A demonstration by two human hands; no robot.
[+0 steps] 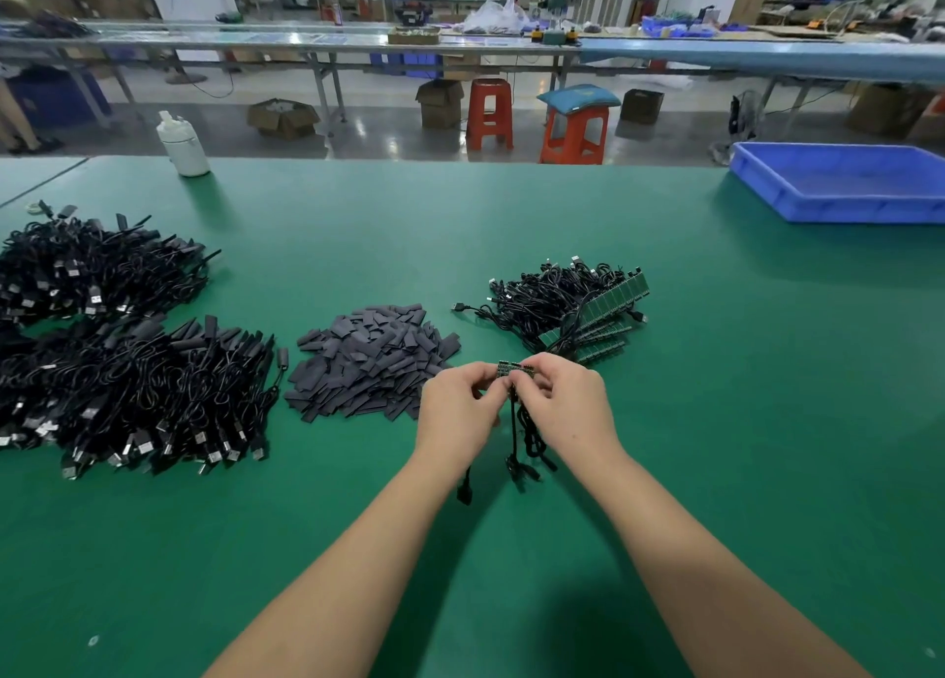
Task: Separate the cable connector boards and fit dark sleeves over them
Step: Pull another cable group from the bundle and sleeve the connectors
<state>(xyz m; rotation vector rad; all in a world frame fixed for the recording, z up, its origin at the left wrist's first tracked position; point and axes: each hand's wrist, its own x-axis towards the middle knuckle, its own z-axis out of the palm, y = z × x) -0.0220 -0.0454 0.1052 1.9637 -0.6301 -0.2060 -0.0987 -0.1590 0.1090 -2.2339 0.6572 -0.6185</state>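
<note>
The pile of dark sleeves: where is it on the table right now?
In the head view, the pile of dark sleeves lies left of centre on the green table, between sleeved cables and unsleeved board strips.

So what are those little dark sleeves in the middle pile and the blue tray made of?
The dark sleeves look like matte grey-black flexible plastic or rubber tubing, flattened into short strips; possibly heat-shrink, though I can't confirm. The blue tray looks like rigid moulded plastic, with a smooth, slightly glossy rim.

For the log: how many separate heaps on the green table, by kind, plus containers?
Finished black cable heaps: 2
Dark sleeve heap: 1
Heap of cables with green boards: 1
Blue tray: 1
White bottle: 1
Total: 6
</note>
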